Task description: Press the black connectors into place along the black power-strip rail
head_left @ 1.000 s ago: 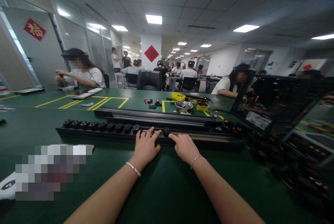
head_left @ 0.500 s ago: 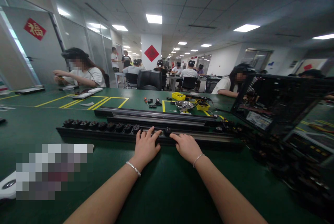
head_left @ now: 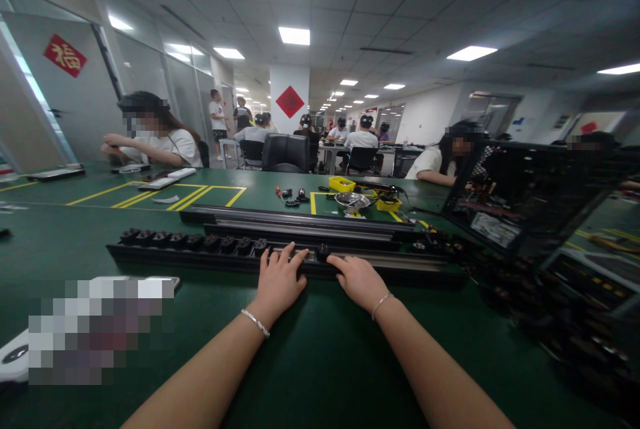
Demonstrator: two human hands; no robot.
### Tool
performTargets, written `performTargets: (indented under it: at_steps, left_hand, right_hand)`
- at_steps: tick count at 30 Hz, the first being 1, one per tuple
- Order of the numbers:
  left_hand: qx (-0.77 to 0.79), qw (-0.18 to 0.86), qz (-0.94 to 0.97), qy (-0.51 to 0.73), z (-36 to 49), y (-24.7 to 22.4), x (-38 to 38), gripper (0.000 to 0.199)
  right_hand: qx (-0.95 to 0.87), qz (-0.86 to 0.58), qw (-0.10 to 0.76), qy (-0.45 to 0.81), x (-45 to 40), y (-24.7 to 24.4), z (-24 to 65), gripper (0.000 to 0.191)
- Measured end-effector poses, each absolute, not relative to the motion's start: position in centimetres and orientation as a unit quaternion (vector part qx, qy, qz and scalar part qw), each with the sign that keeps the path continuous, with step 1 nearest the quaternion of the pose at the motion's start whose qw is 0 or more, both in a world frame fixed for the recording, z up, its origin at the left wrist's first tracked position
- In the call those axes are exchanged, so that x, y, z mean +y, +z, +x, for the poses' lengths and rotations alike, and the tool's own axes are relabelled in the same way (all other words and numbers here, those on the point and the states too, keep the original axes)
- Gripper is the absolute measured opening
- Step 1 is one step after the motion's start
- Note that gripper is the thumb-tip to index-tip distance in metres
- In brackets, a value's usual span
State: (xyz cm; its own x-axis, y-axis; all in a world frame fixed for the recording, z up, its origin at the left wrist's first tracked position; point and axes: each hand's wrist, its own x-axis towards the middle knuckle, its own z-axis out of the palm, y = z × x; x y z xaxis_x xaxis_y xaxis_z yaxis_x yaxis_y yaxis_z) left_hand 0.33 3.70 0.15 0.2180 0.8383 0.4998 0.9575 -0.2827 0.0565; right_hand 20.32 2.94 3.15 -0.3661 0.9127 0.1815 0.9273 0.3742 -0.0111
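A long black rail (head_left: 175, 257) lies across the green table, with a row of several round black parts (head_left: 195, 242) seated in its left half. My left hand (head_left: 280, 282) rests on the rail just right of that row, fingers spread and open. One separate black part (head_left: 323, 252) sits in the channel between my two hands. My right hand (head_left: 359, 282) touches the rail right beside this part with its index finger stretched out; its other fingers are curled under and partly hidden.
Behind the rail lie more black rails (head_left: 300, 219). Further back are a metal bowl (head_left: 353, 201) and yellow trays (head_left: 342, 183). An open black case (head_left: 530, 195) and a heap of dark parts (head_left: 540, 309) stand right. A blurred-out object (head_left: 90, 329) lies left. People sit across the table.
The black part between my hands has shifted very slightly to the right, and my right fingertip with it. My left hand stays in nearly the same place.
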Motion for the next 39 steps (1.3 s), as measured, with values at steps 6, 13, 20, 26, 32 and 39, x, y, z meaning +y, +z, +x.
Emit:
performTargets:
  at_steps: [6,13,20,26,32,39]
  left_hand:
    - [-0.583,0.134,-0.768,-0.229,0.3,0.2,3.7,0.051]
    - [-0.586,0.131,-0.766,-0.230,0.4,0.4,3.4,0.047]
    - [-0.586,0.130,-0.767,-0.227,0.4,0.4,3.5,0.047]
    - [-0.587,0.126,-0.767,-0.225,0.4,0.3,3.6,0.047]
    - [-0.589,0.120,-0.767,-0.224,0.4,0.5,3.4,0.047]
    - [-0.593,0.116,-0.766,-0.218,0.5,0.8,3.2,0.047]
  right_hand:
    - [-0.827,-0.554,0.088,-0.030,3.0,3.2,20.5,0.046]
    - [-0.833,-0.545,0.078,-0.050,3.0,3.3,21.2,0.046]
    - [-0.831,-0.551,0.074,-0.030,3.0,3.4,21.3,0.046]
    - [-0.833,-0.548,0.080,-0.015,3.2,3.5,21.5,0.046]
    - [-0.834,-0.545,0.076,-0.031,3.0,3.6,21.8,0.047]
    - [-0.834,-0.546,0.077,-0.009,3.2,3.6,22.1,0.048]
